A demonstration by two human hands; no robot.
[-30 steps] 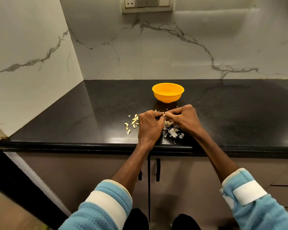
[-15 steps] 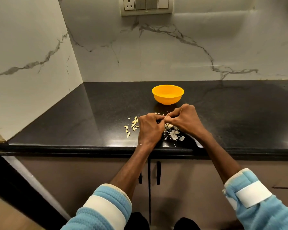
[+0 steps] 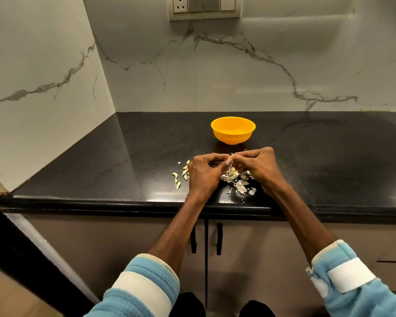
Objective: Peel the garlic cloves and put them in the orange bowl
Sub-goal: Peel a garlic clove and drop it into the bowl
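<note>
My left hand (image 3: 204, 175) and my right hand (image 3: 260, 167) meet fingertip to fingertip over the black counter, both pinching a small garlic clove (image 3: 229, 160) that is mostly hidden between the fingers. A heap of white garlic skins (image 3: 239, 183) lies on the counter under and between the hands. Small yellowish garlic pieces (image 3: 181, 176) lie just left of my left hand. The orange bowl (image 3: 233, 129) stands upright a short way behind the hands; its inside is not visible from here.
The black counter (image 3: 124, 156) ends in a rounded front edge near my wrists. Marble walls close off the back and the left side. A switch panel (image 3: 204, 6) sits on the back wall. Cabinet doors with dark handles (image 3: 218, 239) are below the counter.
Both hands stay together on the clove, with the right-hand fingers shifting slightly against the left. The view has dipped a little, so the counter and bowl sit lower in frame.
</note>
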